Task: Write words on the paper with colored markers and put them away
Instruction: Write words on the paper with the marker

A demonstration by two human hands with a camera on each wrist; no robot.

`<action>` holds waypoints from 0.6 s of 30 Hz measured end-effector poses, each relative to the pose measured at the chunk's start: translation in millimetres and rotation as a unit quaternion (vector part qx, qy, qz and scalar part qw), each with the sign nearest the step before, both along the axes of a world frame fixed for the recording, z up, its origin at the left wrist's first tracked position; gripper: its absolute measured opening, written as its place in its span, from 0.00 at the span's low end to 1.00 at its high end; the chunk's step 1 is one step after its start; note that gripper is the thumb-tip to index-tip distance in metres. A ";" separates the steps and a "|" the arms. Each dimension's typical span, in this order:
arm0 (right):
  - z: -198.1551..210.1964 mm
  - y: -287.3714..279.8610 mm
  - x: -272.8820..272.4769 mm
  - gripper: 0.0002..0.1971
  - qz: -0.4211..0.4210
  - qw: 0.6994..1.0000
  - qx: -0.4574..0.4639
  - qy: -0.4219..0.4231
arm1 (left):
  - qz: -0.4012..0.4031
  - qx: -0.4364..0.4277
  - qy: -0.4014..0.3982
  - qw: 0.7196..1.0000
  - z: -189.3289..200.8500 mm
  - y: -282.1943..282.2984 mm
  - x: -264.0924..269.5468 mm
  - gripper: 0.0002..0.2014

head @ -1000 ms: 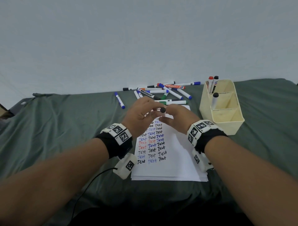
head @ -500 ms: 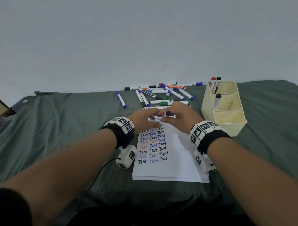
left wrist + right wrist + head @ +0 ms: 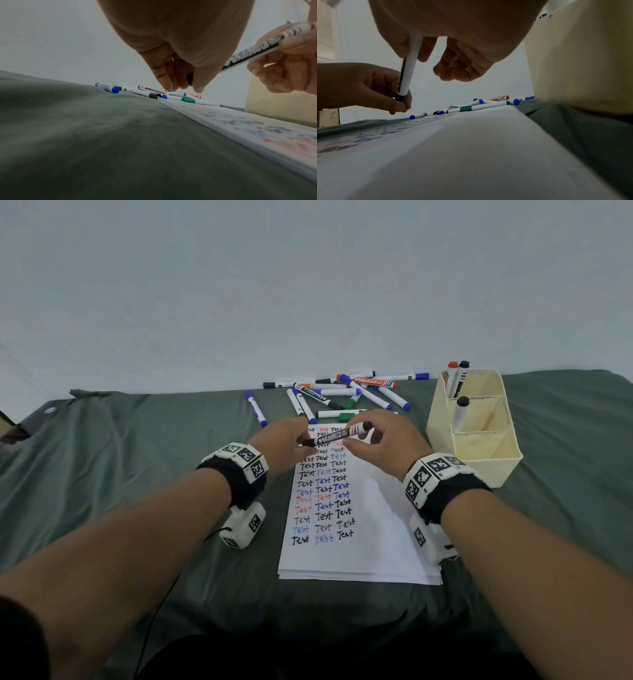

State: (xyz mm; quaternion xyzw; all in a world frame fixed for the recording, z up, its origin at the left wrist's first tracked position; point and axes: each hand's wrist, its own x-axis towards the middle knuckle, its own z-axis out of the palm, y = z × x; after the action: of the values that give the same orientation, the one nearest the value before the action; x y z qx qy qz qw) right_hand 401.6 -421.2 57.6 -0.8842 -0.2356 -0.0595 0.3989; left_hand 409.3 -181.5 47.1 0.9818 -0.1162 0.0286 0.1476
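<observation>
A black whiteboard marker (image 3: 337, 434) hangs nearly level just above the top of the white paper (image 3: 363, 546), which carries columns of "Test" in black, blue and red. My left hand (image 3: 306, 442) pinches the marker's black cap end (image 3: 400, 98). My right hand (image 3: 357, 438) grips the barrel (image 3: 254, 51) between thumb and fingers, near the other end. In the right wrist view the barrel (image 3: 409, 70) slants down to the left hand (image 3: 368, 86). In the left wrist view my left fingers (image 3: 164, 79) curl round the cap (image 3: 189, 79).
Several loose markers (image 3: 342, 395) lie in a heap beyond the paper, with one blue marker (image 3: 256, 409) apart at the left. A cream organizer (image 3: 479, 460) with three upright markers stands at the right. Green cloth (image 3: 137, 474) covers the table.
Both hands have come down toward the paper. The marker, which pointed end-on at the head camera, now lies sideways between the hands with the left fingers on its cap.
</observation>
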 end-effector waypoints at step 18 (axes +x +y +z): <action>-10.8 3.4 10.1 0.08 0.021 0.992 -0.112 0.060 | -0.133 0.105 -0.013 0.985 0.5 -23.5 -3.7 0.11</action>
State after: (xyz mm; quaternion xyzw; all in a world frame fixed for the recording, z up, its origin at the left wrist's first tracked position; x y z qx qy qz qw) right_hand 411.7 -417.8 46.8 -0.9202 -0.2347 0.0285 0.3120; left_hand 405.7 -205.0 47.6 0.9670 -0.2505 0.0092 0.0447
